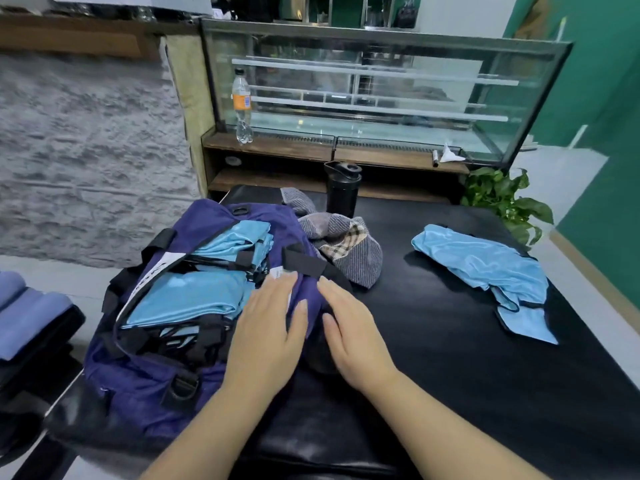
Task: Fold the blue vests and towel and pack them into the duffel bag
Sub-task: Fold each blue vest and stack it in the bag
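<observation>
A black padded bench point(433, 341) carries everything here. At its left edge sits a purple duffel bag point(145, 382), open at the top, with folded blue vests point(187, 296) showing inside. Just beyond the bag, toward the far edge, lies a crumpled grey striped towel point(349, 251) with a checked patch, touching the bag. A black bottle point(342, 190) stands upright at the far edge, behind the towel. Near the right edge, well apart from the bag, an unfolded blue vest point(485, 268) lies spread flat.
</observation>
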Available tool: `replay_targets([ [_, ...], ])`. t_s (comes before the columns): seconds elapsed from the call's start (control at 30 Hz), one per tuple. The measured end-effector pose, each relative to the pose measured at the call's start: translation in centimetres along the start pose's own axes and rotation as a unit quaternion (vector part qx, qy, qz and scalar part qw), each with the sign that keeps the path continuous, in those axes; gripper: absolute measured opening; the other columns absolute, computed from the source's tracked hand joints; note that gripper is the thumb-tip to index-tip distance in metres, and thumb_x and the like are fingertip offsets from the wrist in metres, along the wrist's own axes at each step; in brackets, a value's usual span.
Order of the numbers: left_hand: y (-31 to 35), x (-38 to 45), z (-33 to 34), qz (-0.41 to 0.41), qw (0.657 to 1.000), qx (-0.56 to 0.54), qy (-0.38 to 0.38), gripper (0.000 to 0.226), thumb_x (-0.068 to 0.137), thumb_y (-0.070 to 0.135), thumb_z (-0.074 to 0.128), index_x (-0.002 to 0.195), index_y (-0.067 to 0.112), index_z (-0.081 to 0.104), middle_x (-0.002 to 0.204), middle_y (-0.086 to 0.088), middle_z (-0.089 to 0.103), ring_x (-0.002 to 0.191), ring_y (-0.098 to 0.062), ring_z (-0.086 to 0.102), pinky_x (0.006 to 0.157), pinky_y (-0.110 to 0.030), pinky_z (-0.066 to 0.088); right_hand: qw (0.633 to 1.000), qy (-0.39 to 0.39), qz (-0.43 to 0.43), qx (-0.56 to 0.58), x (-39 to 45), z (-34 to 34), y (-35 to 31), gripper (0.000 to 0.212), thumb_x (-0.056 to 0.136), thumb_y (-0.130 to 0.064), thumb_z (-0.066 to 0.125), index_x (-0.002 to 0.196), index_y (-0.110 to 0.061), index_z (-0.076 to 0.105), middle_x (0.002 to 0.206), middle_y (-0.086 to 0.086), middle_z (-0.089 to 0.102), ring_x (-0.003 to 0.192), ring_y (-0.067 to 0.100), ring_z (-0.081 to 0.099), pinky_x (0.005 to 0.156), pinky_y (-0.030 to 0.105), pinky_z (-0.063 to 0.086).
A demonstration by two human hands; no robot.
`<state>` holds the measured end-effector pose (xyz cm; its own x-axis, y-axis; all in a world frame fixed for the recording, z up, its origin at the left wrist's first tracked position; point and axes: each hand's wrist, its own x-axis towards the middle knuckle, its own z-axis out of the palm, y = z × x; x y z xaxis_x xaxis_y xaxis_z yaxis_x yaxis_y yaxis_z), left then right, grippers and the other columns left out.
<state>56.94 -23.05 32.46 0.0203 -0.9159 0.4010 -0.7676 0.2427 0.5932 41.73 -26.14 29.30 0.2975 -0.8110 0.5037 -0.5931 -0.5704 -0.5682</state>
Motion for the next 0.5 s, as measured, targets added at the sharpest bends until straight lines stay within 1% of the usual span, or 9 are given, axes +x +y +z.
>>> replay_targets([
  [0.07,1.3,-0.2,2.7,0.019,0.999,-0.022,-0.017,0.063,0.089,0.048,0.024,0.141,0.017,0.043,0.147,0.0,0.042,0.141,-0.016,0.03,0.115,-0.03,0.022,0.999,0.026,0.02,-0.023,-1.7,-1.8,2.2,0.049,0.093,-0.02,0.039,0.14,-0.009,0.046,0.144,0.0,0.045,0.134,0.011,0.04,0.111,0.026,0.029],
  [0.13,2.1,-0.4,5.5,0.03,0.998,-0.03,-0.053,0.064,0.09,0.048,0.021,0.145,0.02,0.037,0.152,0.004,0.033,0.145,-0.01,0.017,0.116,-0.025,0.012,0.997,0.035,0.054,-0.045,-3.5,-3.6,4.5,0.05,0.093,-0.023,0.036,0.142,-0.012,0.043,0.144,-0.006,0.04,0.134,0.005,0.036,0.111,0.023,0.026],
  [0.2,2.7,-0.6,8.1,0.036,0.995,-0.034,-0.089,0.057,0.094,0.043,0.027,0.148,0.022,0.03,0.155,0.009,0.025,0.143,-0.001,0.005,0.118,-0.024,0.007,0.993,0.036,0.09,-0.067,-5.3,-5.4,6.8,0.05,0.094,-0.026,0.035,0.143,-0.017,0.039,0.146,-0.008,0.036,0.133,-0.002,0.031,0.111,0.022,0.024],
  [0.27,3.5,-0.7,10.1,0.055,0.991,-0.031,-0.122,0.052,0.099,0.035,0.034,0.149,0.023,0.025,0.156,0.012,0.02,0.142,0.002,0.0,0.12,-0.027,0.006,0.988,0.037,0.121,-0.09,-7.0,-7.1,9.0,0.049,0.095,-0.022,0.038,0.144,-0.021,0.037,0.147,-0.01,0.034,0.134,-0.003,0.029,0.112,0.023,0.024],
  [0.33,4.2,-0.6,11.8,0.091,0.984,-0.018,-0.155,0.052,0.101,0.032,0.033,0.15,0.024,0.022,0.157,0.012,0.018,0.143,0.001,-0.001,0.12,-0.027,0.004,0.982,0.036,0.147,-0.114,-8.3,-8.8,11.0,0.051,0.093,-0.019,0.04,0.145,-0.018,0.038,0.148,-0.011,0.033,0.136,0.0,0.03,0.113,0.024,0.024],
  [0.4,4.8,-0.2,13.1,0.14,0.974,-0.008,-0.181,0.052,0.099,0.034,0.029,0.15,0.023,0.024,0.156,0.012,0.021,0.143,0.001,0.002,0.119,-0.022,0.001,0.973,0.036,0.173,-0.147,-9.3,-10.4,12.6,0.053,0.093,-0.019,0.04,0.146,-0.014,0.037,0.148,-0.01,0.032,0.138,0.006,0.029,0.114,0.026,0.022],
  [0.43,5.1,0.0,14.0,0.153,0.968,-0.007,-0.197,0.051,0.1,0.033,0.029,0.15,0.024,0.025,0.156,0.012,0.022,0.143,0.001,0.003,0.118,-0.02,0.001,0.966,0.036,0.188,-0.172,-10.0,-11.2,13.8,0.053,0.094,-0.019,0.041,0.146,-0.013,0.036,0.149,-0.008,0.031,0.139,0.009,0.028,0.114,0.028,0.021],
  [0.5,5.0,0.1,14.8,0.151,0.963,-0.007,-0.223,0.05,0.101,0.029,0.035,0.15,0.025,0.023,0.156,0.013,0.021,0.144,0.001,0.004,0.117,-0.018,0.001,0.947,0.047,0.223,-0.226,-11.1,-12.3,15.7,0.053,0.095,-0.017,0.045,0.146,-0.009,0.035,0.151,0.001,0.034,0.141,0.018,0.029,0.114,0.032,0.021],
])
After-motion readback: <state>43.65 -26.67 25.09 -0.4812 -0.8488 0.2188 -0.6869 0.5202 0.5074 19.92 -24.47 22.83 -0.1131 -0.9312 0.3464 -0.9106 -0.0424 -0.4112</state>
